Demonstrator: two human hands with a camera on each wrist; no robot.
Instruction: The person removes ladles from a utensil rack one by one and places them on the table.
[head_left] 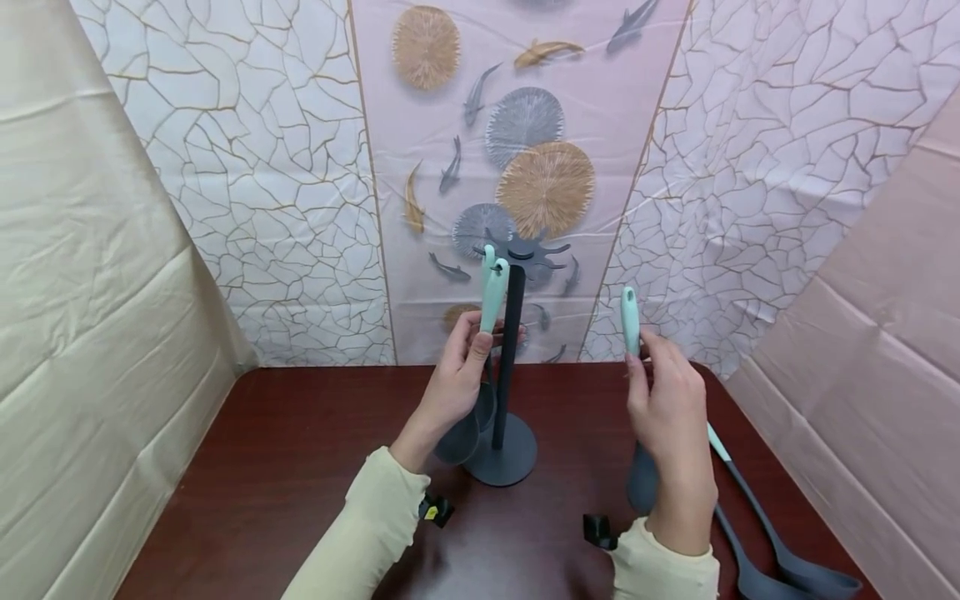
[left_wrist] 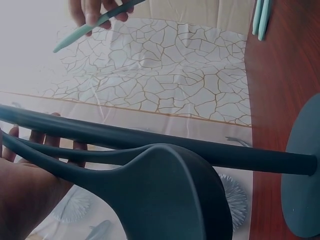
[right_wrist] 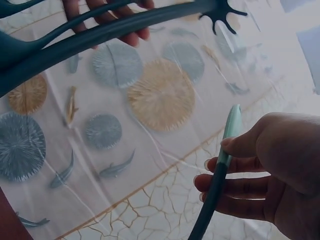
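A black utensil stand [head_left: 510, 358] rises from a round base, with a ring of hooks on top. Two mint-handled utensils with dark grey bowls hang on its left side; the front one looks like a ladle [left_wrist: 155, 195]. My left hand [head_left: 453, 367] holds the front handle, thumb before it and fingers behind, close to the pole. To the right, my right hand [head_left: 671, 408] pinches another mint-handled utensil [head_left: 630, 321] upright, away from the stand. Its dark grey head is partly hidden by the wrist, so its kind is unclear.
Two more mint-and-grey utensils lie at the table's right edge, one a ladle-like piece [head_left: 813, 575]. The dark red table [head_left: 315, 467] ends at a patterned cloth backdrop [head_left: 300, 208]. Cloth walls slope along both sides.
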